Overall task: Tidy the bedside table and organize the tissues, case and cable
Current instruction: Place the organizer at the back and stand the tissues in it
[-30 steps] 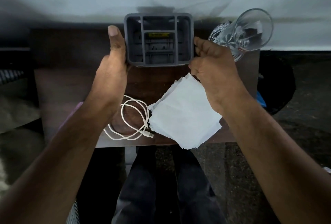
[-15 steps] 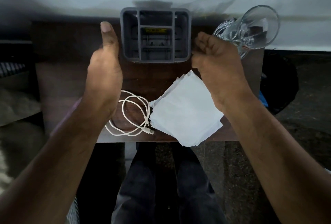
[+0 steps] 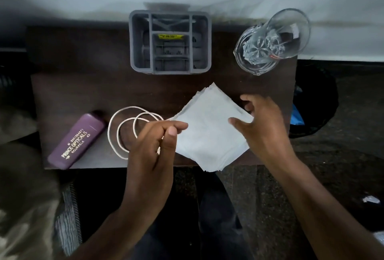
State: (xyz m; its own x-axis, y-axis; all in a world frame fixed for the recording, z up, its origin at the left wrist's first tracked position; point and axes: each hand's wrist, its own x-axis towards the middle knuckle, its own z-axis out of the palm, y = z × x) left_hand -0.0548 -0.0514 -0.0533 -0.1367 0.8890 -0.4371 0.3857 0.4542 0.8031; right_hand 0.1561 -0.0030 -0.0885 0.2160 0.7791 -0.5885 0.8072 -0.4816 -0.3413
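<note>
I have let go of the grey organiser point(image 3: 170, 41), which a second ago sat between my palms; it is now standing alone at the far middle of the table point(image 3: 68, 85), and both hands are coming back to the near edge. That placing looks done to me, so the sorting proper is starting with the tissues.

At the near left, the purple case point(image 3: 78, 140) is lying slantwise, reading "PRINCE OPTICALS", "ROURKELA" and a number too small to trust. Just right of it, the white cable point(image 3: 124, 129) is lying in loose loops, partly hidden under my left hand point(image 3: 154, 145), whose fingers are curling together at the left corner of the tissues point(image 3: 209, 129), touching or about to pinch; I cannot tell which. The stack is overhanging the near edge. My right hand point(image 3: 262, 129) is spreading over its right corner. The organiser's yellow label is unreadable. The glass point(image 3: 270, 41) is standing at the far right.
</note>
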